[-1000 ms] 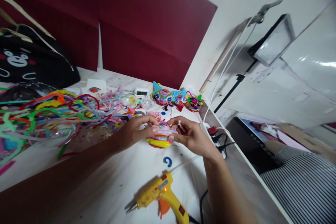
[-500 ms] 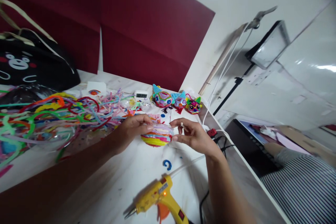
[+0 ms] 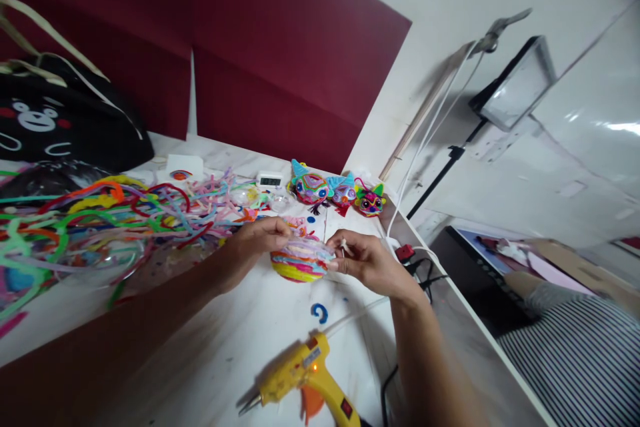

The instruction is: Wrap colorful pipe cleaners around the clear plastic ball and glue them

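A round ball wrapped in striped pipe cleaners (image 3: 299, 263), yellow, pink, blue and lilac, is held above the table between both hands. My left hand (image 3: 257, 243) is closed on its upper left side. At its right edge, my right hand (image 3: 365, 261) pinches with thumb and fingers; a small pale bit shows between those fingers, too small to name. Below lies a yellow glue gun (image 3: 300, 373) with its orange light on, nozzle pointing left. A curled blue pipe cleaner piece (image 3: 319, 313) rests between ball and glue gun.
Loose colourful pipe cleaners (image 3: 125, 213) heap up on the left, before a black bag (image 3: 70, 127). Finished pipe-cleaner animal heads (image 3: 311, 188) and a small digital clock (image 3: 270, 179) stand behind. Cables and a red plug (image 3: 405, 253) lie right. A person in striped clothing (image 3: 575, 353) is at right.
The ball has tilted slightly in my hands, so its stripes sit differently and more pink shows low down. Both hands stay nearly in place. The glue gun lies as before.
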`<state>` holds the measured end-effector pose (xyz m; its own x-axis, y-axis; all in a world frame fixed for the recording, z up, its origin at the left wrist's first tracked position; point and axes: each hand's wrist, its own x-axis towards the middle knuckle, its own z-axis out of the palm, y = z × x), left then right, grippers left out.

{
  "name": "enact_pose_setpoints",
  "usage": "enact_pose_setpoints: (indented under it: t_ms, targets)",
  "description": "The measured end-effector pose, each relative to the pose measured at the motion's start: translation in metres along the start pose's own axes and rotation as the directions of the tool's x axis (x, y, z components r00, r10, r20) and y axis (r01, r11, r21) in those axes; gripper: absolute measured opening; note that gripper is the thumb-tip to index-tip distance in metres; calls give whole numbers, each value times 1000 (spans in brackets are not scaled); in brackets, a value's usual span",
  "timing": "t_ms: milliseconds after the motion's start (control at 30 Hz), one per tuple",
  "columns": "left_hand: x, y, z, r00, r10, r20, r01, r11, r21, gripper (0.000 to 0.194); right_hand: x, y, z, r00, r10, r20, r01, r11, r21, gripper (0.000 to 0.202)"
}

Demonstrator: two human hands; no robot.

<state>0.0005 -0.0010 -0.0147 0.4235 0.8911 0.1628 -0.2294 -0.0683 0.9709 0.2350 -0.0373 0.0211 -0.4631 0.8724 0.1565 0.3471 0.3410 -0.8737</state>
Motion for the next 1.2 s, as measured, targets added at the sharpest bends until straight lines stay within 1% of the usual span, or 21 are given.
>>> enact_pose_setpoints:
  t_ms: [100, 133, 167, 233, 333, 400, 467, 633, 733, 867, 933, 967, 1000, 1067, 1100, 1133, 1200]
  targets:
    - [-2, 2, 5, 997, 52, -51, -45, 991, 128, 18, -1, -3, 1, 998, -48, -34, 44, 993, -105, 24]
    - [-3, 2, 6, 996, 55, -67, -44, 988, 151, 18, -1, -4, 2, 997, -65, -49, 57, 986, -155, 22]
    - [-4, 2, 8, 996, 39, -76, -28, 990, 141, 19, -1, -5, 3, 995, -81, -61, 67, 977, -202, 20]
    - [-6, 1, 10, 998, -38, -52, 40, 998, 46, 21, -1, -7, 4, 992, -103, -72, 80, 959, -270, 17]
    - [-8, 2, 13, 990, -141, 14, 142, 983, -119, 25, -1, -6, 7, 988, -130, -79, 97, 940, -326, 16]
    - [-9, 3, 14, 987, -159, 34, 162, 974, -157, 26, 0, -4, 8, 986, -141, -85, 105, 936, -335, 16]
    - [-10, 4, 15, 988, -152, 33, 155, 974, -164, 26, 0, -3, 9, 985, -149, -90, 113, 941, -318, 16]
    - [-8, 5, 15, 990, -137, -18, 133, 981, -144, 29, 1, -2, 10, 983, -150, -102, 117, 954, -275, 18]
    - [-7, 5, 13, 990, -139, 8, 138, 977, -165, 32, 1, -4, 11, 981, -153, -118, 114, 953, -281, 21]
    - [-7, 3, 10, 989, -141, 46, 147, 973, -179, 31, 0, -7, 13, 980, -147, -137, 104, 955, -277, 24]
    - [-6, 3, 8, 989, -140, 51, 146, 980, -136, 31, -1, -9, 15, 978, -146, -147, 103, 957, -270, 25]
    - [-6, 2, 8, 992, -120, 35, 123, 988, -90, 31, -1, -10, 16, 978, -147, -150, 103, 958, -268, 25]
    - [-6, 2, 8, 997, -81, 11, 81, 996, -25, 31, -2, -11, 17, 977, -148, -152, 103, 958, -269, 25]
    - [-6, 3, 8, 998, 47, -41, -40, 988, 148, 30, -2, -12, 19, 979, -143, -148, 96, 953, -286, 24]
    - [-7, 4, 9, 992, 119, -48, -104, 965, 242, 28, -2, -13, 20, 979, -138, -148, 89, 950, -298, 24]
    - [-7, 5, 10, 983, 182, -30, -162, 931, 328, 26, -2, -13, 21, 980, -133, -147, 83, 948, -308, 23]
    - [-9, 7, 11, 969, 244, 41, -235, 854, 465, 21, -2, -14, 24, 981, -129, -148, 78, 947, -312, 21]
